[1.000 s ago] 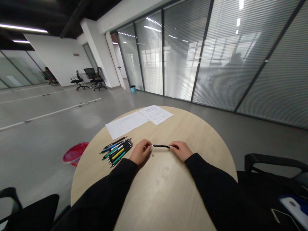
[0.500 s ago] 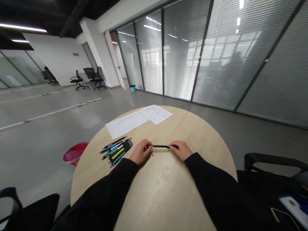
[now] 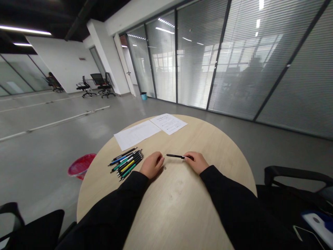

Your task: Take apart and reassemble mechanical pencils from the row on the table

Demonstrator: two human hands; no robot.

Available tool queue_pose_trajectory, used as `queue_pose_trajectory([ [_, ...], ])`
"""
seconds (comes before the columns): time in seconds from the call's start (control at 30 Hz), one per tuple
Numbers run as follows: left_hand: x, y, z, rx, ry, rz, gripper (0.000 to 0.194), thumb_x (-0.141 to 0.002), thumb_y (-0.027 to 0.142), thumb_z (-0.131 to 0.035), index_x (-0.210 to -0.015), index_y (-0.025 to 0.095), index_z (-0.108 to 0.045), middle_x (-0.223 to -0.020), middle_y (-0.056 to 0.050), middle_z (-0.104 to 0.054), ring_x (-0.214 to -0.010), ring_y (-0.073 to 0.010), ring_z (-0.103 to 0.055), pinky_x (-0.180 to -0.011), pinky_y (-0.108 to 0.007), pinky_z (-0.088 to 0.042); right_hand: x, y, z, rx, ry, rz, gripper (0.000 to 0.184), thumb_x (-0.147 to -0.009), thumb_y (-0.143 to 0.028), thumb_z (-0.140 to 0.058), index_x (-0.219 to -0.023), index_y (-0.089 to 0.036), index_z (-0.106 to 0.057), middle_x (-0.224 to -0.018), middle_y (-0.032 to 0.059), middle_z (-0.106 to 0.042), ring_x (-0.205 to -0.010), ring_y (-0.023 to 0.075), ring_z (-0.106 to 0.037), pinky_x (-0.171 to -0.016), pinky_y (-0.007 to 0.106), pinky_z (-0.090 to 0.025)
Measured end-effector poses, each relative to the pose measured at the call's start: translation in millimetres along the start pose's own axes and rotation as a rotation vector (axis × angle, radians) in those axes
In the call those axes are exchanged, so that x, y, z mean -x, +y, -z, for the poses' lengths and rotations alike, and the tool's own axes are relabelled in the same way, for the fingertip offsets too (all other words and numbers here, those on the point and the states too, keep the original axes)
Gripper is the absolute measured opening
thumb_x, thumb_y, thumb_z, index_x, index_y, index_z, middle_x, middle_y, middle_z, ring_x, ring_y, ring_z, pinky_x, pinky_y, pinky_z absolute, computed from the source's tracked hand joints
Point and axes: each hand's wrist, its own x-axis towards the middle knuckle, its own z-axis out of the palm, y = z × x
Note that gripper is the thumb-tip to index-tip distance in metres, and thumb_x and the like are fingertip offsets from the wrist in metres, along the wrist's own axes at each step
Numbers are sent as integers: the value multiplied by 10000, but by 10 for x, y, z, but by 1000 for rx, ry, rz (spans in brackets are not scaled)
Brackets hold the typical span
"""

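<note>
Above the table (image 3: 208, 139), left hand (image 3: 152, 165) has apparently released the pen (image 3: 174, 156).

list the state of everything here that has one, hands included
black pen, held near its right end, left end free
right hand, closed on the black pen
left hand, curled, apart from the black pen
loose pens, lying in a pile
paper sheets, lying flat
door, appears open
blinds, lowered
ceiling light, lit

1. Right sheet (image 3: 169, 124), on worktop (image 3: 208, 139): printed heading and lines, illegible from where I stand.
2. Left sheet (image 3: 137, 134), beside it: faint print, also illegible.
3. Small plate (image 3: 82, 59), white wall (image 3: 59, 66): nothing legible.
</note>
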Motion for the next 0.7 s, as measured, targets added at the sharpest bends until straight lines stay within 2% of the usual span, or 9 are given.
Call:
queue_pose_trajectory([
  [0.2,28,45,-8,-161,-128,-143,394,-947,431,-431,-651,213,-571,-642,-36,-582,-581,-181,-523,-568,-290,-313,-11,36,15,17,82,-43,165,-832,-215,-562,-860,-188,-723,-797,33,-708,-724,172,-614,-672,270,-434],
  [0.37,33,79,-13,-261,-198,-216,431,-972,441,-382,-679,206,-595,-686,-58,-621,-625,-184,-565,-589,-293,-334,-17,65,-1,22,72,-44,162,-832,-219,-566,-846,-186,-723,-780,33,-703,-702,168,-605,-651,265,-426],
  [0.5,27,116,5,-341,-254,-239,458,-992,427,-328,-720,188,-609,-725,-66,-645,-680,-185,-591,-619,-293,-360,-16,72,-13,21,66,-35,156,-830,-219,-571,-843,-183,-722,-786,37,-707,-713,172,-612,-663,265,-435],
  [0.7,28,94,-13,-375,-255,-234,457,-1000,414,-309,-737,187,-605,-738,-64,-652,-690,-185,-596,-616,-297,-348,-14,67,-11,7,60,-24,157,-835,-218,-571,-845,-184,-724,-795,40,-712,-722,176,-617,-675,271,-444],
])
